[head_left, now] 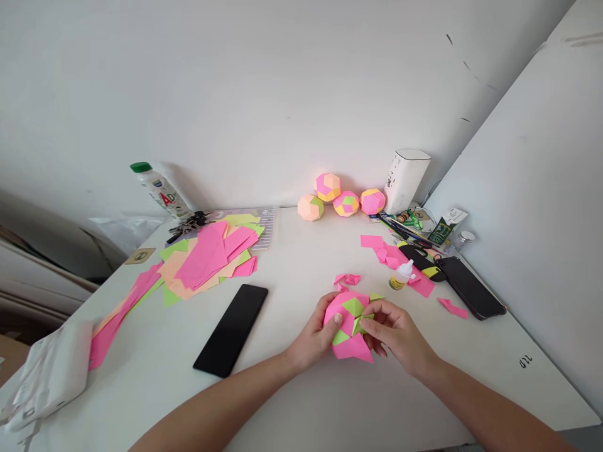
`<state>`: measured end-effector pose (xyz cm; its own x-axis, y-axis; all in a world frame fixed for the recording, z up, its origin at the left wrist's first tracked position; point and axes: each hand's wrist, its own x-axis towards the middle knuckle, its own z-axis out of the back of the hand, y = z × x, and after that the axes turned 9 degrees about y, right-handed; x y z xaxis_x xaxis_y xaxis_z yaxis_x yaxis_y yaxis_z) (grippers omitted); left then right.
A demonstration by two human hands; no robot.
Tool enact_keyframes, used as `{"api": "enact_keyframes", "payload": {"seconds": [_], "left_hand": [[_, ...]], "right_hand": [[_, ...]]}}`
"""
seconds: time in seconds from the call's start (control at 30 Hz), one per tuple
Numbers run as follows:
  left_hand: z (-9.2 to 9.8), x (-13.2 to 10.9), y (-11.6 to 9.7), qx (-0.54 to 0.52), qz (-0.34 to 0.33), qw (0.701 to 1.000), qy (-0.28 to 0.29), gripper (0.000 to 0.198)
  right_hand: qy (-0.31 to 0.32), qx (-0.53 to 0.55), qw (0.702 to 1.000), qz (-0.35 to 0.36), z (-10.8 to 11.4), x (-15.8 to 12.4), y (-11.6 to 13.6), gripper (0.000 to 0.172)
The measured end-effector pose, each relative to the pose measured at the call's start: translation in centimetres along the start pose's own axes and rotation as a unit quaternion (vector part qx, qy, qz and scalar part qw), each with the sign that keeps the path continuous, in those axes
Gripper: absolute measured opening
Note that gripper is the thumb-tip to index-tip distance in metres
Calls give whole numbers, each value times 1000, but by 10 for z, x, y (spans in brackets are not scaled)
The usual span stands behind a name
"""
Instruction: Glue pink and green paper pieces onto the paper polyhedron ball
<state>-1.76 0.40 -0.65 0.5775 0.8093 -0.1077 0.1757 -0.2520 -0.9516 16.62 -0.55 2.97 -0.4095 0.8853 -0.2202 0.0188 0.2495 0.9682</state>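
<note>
A partly open paper ball (349,307) of folded pink and green pieces is held just above the table's front middle. My left hand (315,336) grips its left side, thumb across a pink face. My right hand (394,329) pinches a green flap (360,324) on the ball's right side between thumb and forefinger. A pink flap (354,348) hangs at the bottom of the ball. Just behind it lie small folded pink pieces (347,279). A small glue bottle (402,275) with a white nozzle stands to the right, beyond my right hand.
Finished paper balls (346,203) sit by the wall beside a white box (407,179). Loose coloured paper (202,254) is heaped at left, near a white bottle (160,191). A black phone (230,329) lies front left; another dark phone (471,287) lies right, beside a black-and-yellow cutter (421,258).
</note>
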Motion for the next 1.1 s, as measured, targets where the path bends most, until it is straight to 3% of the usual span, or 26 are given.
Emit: {"api": "enact_keyframes", "payload": {"seconds": [1.1], "left_hand": [[-4,-2,2,1,-9,1000,-5,54]], "right_hand": [[-32,-24,999,14,-6,-1,-2,25]]}}
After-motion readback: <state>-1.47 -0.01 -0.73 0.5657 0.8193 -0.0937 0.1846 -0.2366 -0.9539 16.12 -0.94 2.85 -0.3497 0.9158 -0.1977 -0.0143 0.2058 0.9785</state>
